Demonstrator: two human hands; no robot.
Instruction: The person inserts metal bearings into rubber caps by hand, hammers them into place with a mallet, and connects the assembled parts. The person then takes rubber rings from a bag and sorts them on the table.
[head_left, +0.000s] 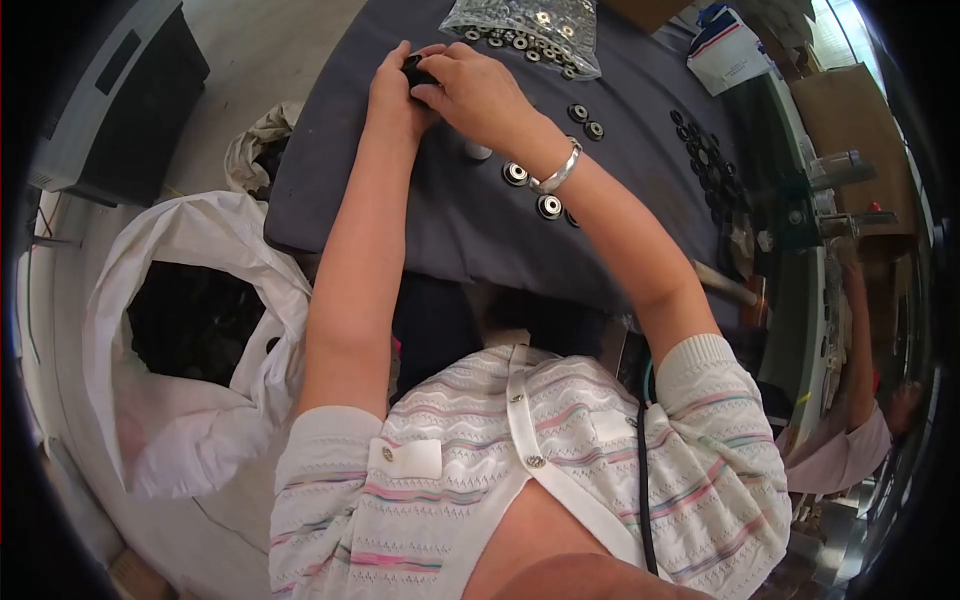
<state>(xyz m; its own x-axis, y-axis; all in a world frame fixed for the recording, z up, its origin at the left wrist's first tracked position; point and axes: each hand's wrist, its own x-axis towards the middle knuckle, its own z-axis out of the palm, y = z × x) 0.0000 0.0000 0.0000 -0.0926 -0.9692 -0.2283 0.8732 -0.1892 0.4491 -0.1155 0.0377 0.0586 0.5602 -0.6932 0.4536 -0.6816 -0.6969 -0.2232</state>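
Note:
Both my hands meet over the far left part of the cloth-covered table (pixel 340 160). Between them is a small black part (pixel 416 72), mostly hidden by the fingers, so its exact kind does not show. My left hand (pixel 397 98) is wrapped round it from the left. The fingers of my right hand (pixel 470 88) pinch it from the right. Several small round wheels with black rims and metal centres lie near my right wrist, among them one wheel (pixel 515 174) and another wheel (pixel 549 207). Beyond my hands rests a clear plastic bag (pixel 530 35) full of similar metal-centred pieces.
Black round parts (pixel 705 160) lie in a cluster at the table's right. A white package (pixel 728 55) and a cardboard box (pixel 850 130) stand at the far right. On the floor at left sit an open white sack (pixel 200 215) of black pieces and a grey bin (pixel 120 110).

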